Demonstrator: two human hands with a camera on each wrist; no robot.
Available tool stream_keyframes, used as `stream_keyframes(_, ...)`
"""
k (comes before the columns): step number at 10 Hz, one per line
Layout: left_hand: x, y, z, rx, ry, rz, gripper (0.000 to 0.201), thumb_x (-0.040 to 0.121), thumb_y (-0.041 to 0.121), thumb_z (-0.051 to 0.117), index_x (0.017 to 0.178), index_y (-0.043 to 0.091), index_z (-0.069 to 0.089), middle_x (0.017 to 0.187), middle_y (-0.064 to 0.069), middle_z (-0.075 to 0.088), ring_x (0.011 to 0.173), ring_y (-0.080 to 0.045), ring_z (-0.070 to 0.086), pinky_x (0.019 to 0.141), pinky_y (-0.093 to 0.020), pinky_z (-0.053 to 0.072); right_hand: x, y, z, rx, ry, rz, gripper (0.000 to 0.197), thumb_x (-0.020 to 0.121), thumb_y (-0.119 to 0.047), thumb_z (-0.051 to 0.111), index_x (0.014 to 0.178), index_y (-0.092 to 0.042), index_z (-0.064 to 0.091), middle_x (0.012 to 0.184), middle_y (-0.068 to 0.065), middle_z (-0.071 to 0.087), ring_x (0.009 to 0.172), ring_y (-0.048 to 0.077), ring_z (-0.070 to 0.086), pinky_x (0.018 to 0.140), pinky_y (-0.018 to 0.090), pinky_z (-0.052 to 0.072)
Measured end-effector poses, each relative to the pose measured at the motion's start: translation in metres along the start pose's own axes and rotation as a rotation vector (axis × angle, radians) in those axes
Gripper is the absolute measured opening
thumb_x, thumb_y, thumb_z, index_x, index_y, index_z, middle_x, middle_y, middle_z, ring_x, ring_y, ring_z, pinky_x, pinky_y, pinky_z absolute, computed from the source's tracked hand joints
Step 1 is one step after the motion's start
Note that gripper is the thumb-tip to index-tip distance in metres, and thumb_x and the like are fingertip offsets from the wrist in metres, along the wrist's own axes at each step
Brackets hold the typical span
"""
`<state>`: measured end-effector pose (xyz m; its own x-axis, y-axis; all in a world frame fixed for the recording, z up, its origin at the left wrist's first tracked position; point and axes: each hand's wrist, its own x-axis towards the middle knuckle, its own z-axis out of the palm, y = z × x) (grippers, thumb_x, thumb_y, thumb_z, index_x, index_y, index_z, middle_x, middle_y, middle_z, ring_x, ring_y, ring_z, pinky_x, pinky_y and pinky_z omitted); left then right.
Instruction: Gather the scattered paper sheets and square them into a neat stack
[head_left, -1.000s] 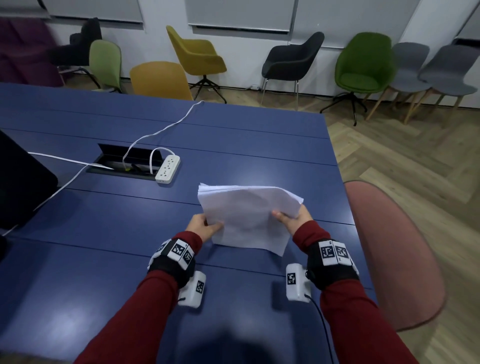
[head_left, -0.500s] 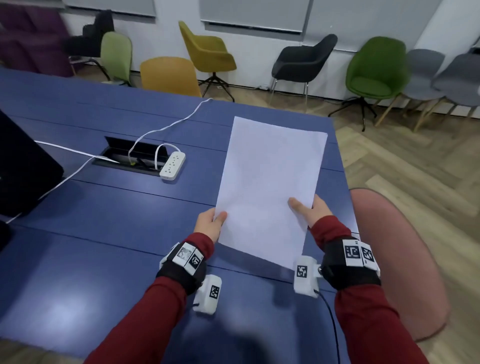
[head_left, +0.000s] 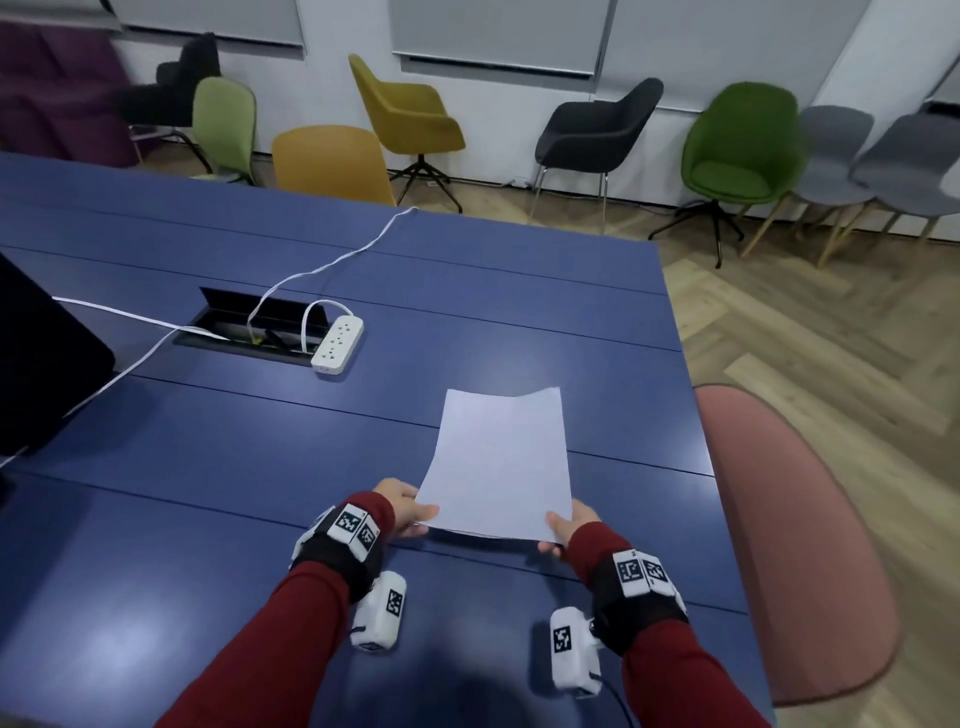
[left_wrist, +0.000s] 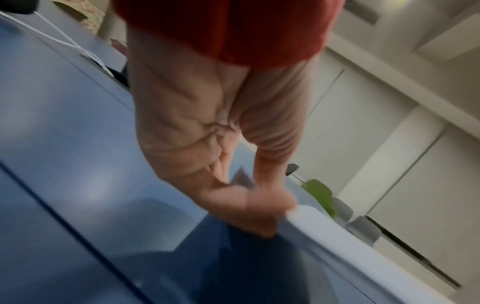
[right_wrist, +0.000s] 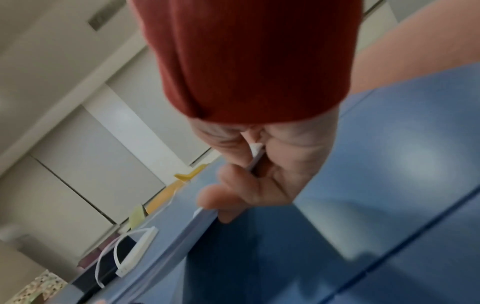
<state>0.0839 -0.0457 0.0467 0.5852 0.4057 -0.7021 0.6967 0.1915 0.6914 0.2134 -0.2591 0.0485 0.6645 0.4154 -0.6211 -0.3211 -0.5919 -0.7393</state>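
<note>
A squared stack of white paper sheets (head_left: 501, 462) hangs low over the blue table (head_left: 260, 467), nearly flat, its near edge just above the surface. My left hand (head_left: 410, 512) pinches the stack's near left corner, thumb on top. My right hand (head_left: 569, 525) pinches the near right corner. In the left wrist view my left hand (left_wrist: 259, 207) grips the stack's edge (left_wrist: 324, 228). In the right wrist view my right hand (right_wrist: 233, 197) holds the thin stack edge (right_wrist: 205, 216) between thumb and fingers.
A white power strip (head_left: 337, 345) with cables lies beside an open cable hatch (head_left: 249, 327) at the mid left. A dark screen (head_left: 41, 358) stands at the far left. A pink chair (head_left: 795, 535) sits at the table's right edge. Several chairs line the far wall.
The stack was held upright and tall half a second ago; it has now tipped down and forward to lie nearly flat over the table, both hands still pinching its near corners.
</note>
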Motion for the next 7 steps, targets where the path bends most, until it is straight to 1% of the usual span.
stream_keyframes(1,0.004,-0.014,-0.002,-0.075,0.015,-0.018,0.021,0.083,-0.013,0.057,0.065,-0.002,0.06,0.075,-0.007,0.06,0.051,-0.008,0.062,0.043,-0.014,0.053,0.008,0.005,0.003,-0.23,0.044,0.08,0.007,0.091,-0.016,0.05,0.092,-0.01,0.053,0.075,0.003,0.054,0.056,0.013,0.056,0.056,0.019,0.042)
stream_keyframes(2,0.008,-0.032,0.0,-0.065,0.174,-0.033,0.026,0.079,-0.019,0.056,0.058,-0.003,0.056,0.068,-0.011,0.059,0.033,-0.008,0.058,0.038,-0.017,0.052,0.014,0.015,0.006,-0.391,0.041,0.149,0.031,0.087,-0.022,0.053,0.058,-0.014,0.043,0.06,0.001,0.047,0.073,0.017,0.049,0.07,0.025,0.044)
stream_keyframes(3,0.009,-0.044,0.003,0.062,0.362,-0.046,0.021,0.07,-0.008,0.068,0.058,0.007,0.059,0.065,-0.014,0.063,0.042,-0.019,0.06,0.056,-0.034,0.061,0.012,0.024,0.004,-0.258,-0.047,0.249,0.018,0.067,-0.022,0.065,0.064,-0.021,0.047,0.044,-0.004,0.061,0.091,0.017,0.052,0.09,0.029,0.048)
stream_keyframes(4,0.004,-0.047,0.004,0.214,0.445,-0.055,0.018,0.064,0.007,0.072,0.054,0.017,0.062,0.061,-0.006,0.066,0.061,-0.023,0.064,0.073,-0.025,0.056,0.002,0.029,0.003,-0.113,-0.023,0.231,0.019,0.07,-0.011,0.068,0.069,-0.022,0.052,0.062,-0.006,0.065,0.093,0.022,0.055,0.089,0.03,0.051)
stream_keyframes(5,0.006,-0.049,0.005,0.13,0.488,-0.013,0.016,0.061,0.006,0.074,0.055,0.017,0.064,0.07,-0.012,0.074,0.07,-0.026,0.072,0.076,-0.028,0.058,0.005,0.032,0.007,-0.217,0.06,0.223,0.006,0.078,-0.004,0.065,0.081,-0.01,0.064,0.067,-0.001,0.053,0.081,0.02,0.054,0.074,0.021,0.045)
stream_keyframes(6,0.002,-0.049,0.008,0.14,0.452,0.026,0.015,0.063,0.005,0.073,0.058,0.016,0.064,0.066,-0.009,0.072,0.066,-0.024,0.069,0.075,-0.027,0.057,0.012,0.042,0.008,-0.195,0.119,0.229,0.027,0.073,0.001,0.066,0.1,0.003,0.068,0.059,0.0,0.054,0.06,0.018,0.053,0.059,0.022,0.044)
stream_keyframes(7,0.002,-0.052,0.007,0.138,0.438,0.057,0.021,0.066,0.01,0.075,0.057,0.02,0.059,0.056,0.004,0.06,0.062,-0.017,0.058,0.071,-0.02,0.046,0.021,0.059,0.007,-0.149,0.164,0.208,0.027,0.072,0.002,0.065,0.1,0.001,0.066,0.069,0.008,0.059,0.064,0.021,0.055,0.059,0.025,0.045)
